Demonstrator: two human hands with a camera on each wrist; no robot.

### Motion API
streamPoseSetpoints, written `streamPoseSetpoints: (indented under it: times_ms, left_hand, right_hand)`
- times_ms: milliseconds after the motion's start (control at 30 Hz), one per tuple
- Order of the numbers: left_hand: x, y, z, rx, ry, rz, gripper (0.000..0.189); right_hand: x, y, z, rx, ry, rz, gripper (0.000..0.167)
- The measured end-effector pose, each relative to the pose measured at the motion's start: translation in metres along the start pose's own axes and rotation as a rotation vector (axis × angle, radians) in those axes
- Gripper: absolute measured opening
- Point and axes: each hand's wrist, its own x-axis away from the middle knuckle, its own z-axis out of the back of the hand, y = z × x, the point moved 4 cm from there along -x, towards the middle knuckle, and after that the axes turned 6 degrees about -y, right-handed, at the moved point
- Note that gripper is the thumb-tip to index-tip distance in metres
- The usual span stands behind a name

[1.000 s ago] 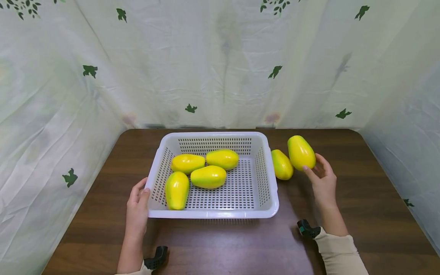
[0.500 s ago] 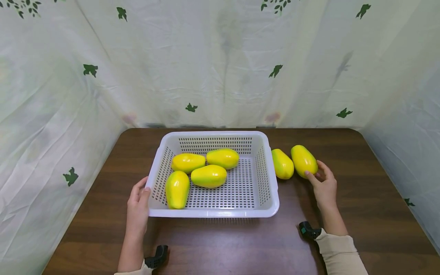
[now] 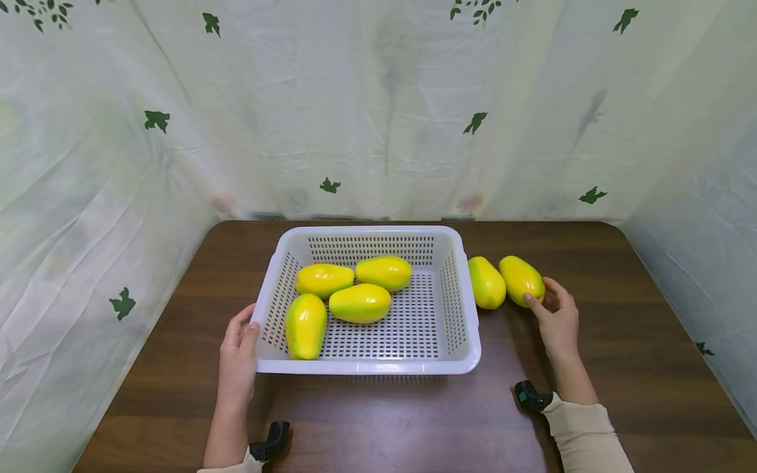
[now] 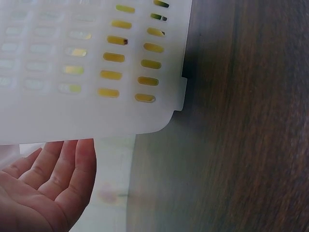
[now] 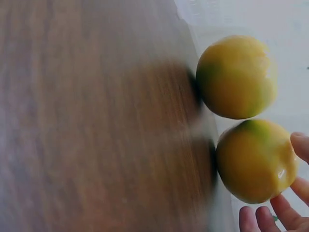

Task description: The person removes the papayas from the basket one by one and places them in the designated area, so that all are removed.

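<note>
A white perforated plastic basket (image 3: 367, 367) holds several yellow-green papayas, among them one lying lengthwise (image 3: 305, 327) at its left side. My left hand (image 3: 237, 355) grips the basket's left rim, thumb over the top; in the left wrist view its fingers (image 4: 83, 166) reach up along the outer wall. Right of the basket, one papaya (image 3: 487, 284) lies against its wall. Beside that one is another papaya (image 3: 521, 280), down on the table, with the thumb and fingers of my right hand (image 3: 558, 318) around its near right end. The right wrist view shows both papayas side by side, nearly touching.
The dark brown wooden table (image 3: 378, 420) carries everything. A pale curtain (image 3: 378, 131) with green bird prints hangs behind it and on both sides. Each wrist wears a black camera mount, such as the one on the right wrist (image 3: 530, 396).
My right hand has lowered its papaya onto the table and drawn it slightly left, close beside the other loose one. The left hand and the basket have stayed put.
</note>
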Motion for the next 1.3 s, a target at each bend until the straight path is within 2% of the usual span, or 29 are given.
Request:
streamPoseSetpoints:
  times_ms: [333,500,800,1100,1300]
  left_hand:
    - [0.000,0.000,0.000,-0.007,0.012,-0.007,0.042]
    - [0.000,0.000,0.000,-0.003,0.007,-0.006,0.042]
    - [0.000,0.000,0.000,0.014,0.009,-0.002,0.043]
    - [0.000,0.001,-0.001,0.013,0.008,-0.003,0.043]
    - [0.000,0.000,-0.001,0.018,0.013,-0.003,0.043]
  right_hand:
    - [0.002,-0.005,0.005,-0.075,0.013,0.020,0.059]
    - [0.006,-0.016,0.009,-0.083,0.016,0.054,0.059]
    - [0.012,-0.052,0.012,-0.106,0.019,0.227,0.055]
    - [0.020,-0.090,0.010,-0.080,0.006,0.378,0.055]
    - [0.040,-0.142,0.002,-0.097,-0.048,0.473,0.052]
